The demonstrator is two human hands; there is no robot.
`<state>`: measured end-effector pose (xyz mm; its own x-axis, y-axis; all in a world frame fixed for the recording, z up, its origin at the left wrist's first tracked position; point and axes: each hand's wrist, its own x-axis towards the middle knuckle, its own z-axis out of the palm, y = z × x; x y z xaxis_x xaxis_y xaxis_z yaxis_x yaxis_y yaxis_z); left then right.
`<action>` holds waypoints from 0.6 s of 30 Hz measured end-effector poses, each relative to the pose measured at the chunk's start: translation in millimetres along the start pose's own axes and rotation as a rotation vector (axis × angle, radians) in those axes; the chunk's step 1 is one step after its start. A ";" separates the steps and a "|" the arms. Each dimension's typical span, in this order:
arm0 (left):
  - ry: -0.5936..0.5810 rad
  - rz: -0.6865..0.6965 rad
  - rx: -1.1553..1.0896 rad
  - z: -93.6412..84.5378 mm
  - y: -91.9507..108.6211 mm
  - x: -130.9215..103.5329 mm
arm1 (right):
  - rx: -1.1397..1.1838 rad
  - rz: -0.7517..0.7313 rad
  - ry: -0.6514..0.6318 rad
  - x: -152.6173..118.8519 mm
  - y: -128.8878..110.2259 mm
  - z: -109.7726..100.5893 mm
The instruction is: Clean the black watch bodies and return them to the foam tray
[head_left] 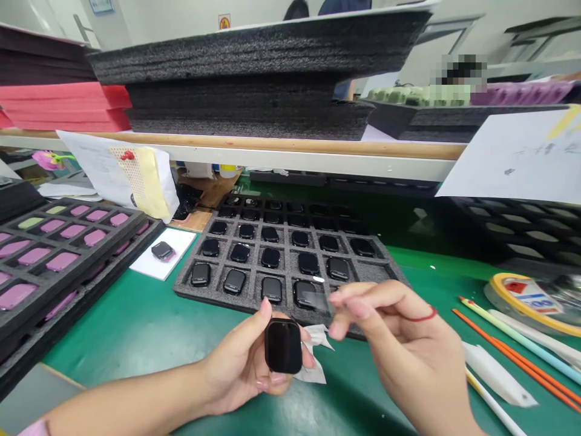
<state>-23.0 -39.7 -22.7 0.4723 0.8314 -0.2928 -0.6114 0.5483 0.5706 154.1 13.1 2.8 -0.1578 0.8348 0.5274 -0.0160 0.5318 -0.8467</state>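
Black, rounded-rectangular, glossy watch [284, 346] sits in left hand [245, 360], fingers curled round it, by near edge of grey foam tray [377, 275]. Right hand [408, 339], fingertips together, pinches clear thin film [321, 302].

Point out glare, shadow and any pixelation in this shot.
Head view: the area beneath the shelf sits in shadow; a small white glint shows at the clear film by the right hand, its outline hard to trace; blocky pixelation masks a patch at upper right.

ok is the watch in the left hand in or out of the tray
Out: the left hand holds the watch in front of the tray, outside its slots.
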 end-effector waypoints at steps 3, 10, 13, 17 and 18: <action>-0.010 0.008 -0.010 -0.1 0.5 -0.3 | 0.034 0.034 0.008 0.5 2.7 -3.9; -0.018 0.014 -0.005 2.1 2.3 -2.1 | -0.160 -0.150 -0.088 -1.1 9.9 -10.4; -0.019 0.015 0.003 1.6 1.4 -2.5 | -0.269 -0.336 -0.159 0.7 9.0 -15.5; -0.007 0.015 -0.010 -0.1 -0.7 -2.3 | -0.261 -0.428 -0.410 -6.1 0.2 -18.4; -0.001 0.007 -0.016 -0.3 -0.9 -2.4 | -0.266 -0.414 -0.446 -10.7 -3.0 -17.7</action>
<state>-23.8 -42.2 -22.8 0.4685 0.8350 -0.2887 -0.6247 0.5441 0.5601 173.4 5.1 0.9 -0.5857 0.4454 0.6772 0.0721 0.8608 -0.5038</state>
